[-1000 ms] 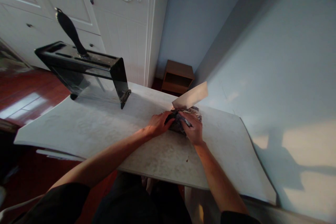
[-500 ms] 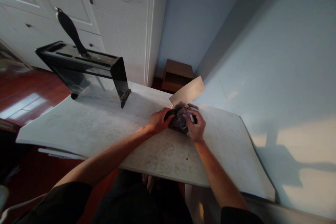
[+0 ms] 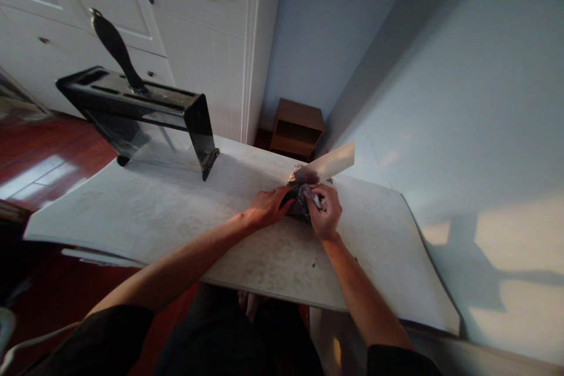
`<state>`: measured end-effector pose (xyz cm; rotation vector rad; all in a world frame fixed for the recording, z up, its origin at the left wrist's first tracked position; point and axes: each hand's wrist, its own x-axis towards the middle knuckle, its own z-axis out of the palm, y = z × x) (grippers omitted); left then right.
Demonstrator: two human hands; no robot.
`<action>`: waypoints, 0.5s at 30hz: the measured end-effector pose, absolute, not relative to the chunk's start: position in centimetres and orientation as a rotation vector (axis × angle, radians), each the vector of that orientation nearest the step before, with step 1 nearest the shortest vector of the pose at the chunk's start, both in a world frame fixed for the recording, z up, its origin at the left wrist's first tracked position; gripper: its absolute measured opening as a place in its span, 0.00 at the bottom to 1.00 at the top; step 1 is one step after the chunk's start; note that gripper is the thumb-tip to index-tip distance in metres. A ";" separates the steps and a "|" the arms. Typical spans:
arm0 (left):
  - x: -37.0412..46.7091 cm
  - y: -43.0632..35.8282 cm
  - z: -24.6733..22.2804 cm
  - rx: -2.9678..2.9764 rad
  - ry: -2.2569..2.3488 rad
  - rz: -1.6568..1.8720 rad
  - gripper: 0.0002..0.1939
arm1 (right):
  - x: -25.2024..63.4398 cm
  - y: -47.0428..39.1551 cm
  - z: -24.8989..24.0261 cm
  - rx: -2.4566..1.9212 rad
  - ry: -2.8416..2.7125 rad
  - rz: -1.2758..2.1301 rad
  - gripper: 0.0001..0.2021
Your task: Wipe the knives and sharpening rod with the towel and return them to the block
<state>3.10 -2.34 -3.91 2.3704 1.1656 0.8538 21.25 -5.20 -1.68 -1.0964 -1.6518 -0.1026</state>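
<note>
A cleaver with a broad, light-catching blade (image 3: 332, 163) is held over the white tabletop (image 3: 167, 211), its blade pointing away to the upper right. My left hand (image 3: 268, 207) is closed on its dark handle, which is mostly hidden by fingers and cloth. In my right hand (image 3: 326, 210) a bunched grey, patterned cloth (image 3: 301, 202) is pinched against the cleaver, near where handle and blade meet. Both hands are close together, just above the table.
A black knife block (image 3: 145, 100) with clear sides stands on the table at left, a black-handled knife (image 3: 115, 50) upright in it. White cabinets (image 3: 202, 53) rise behind. A brown wooden box (image 3: 297, 123) sits beyond the far edge, and a wall (image 3: 467, 117) borders the right.
The cleaver's blade has turned and tipped, its far end moving right and slightly down. My right hand and the cloth have shifted slightly; both hands keep their grip.
</note>
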 end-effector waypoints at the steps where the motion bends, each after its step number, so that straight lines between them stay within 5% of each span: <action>1: 3.1 -2.4 -4.0 2.381 1.161 0.849 0.19 | 21.3 -5.1 -1.8 -1.100 -1.661 -0.115 0.04; 15: 3.1 -2.0 -4.0 2.217 1.240 0.952 0.18 | 22.3 -4.5 -1.9 -1.218 -1.824 -0.015 0.03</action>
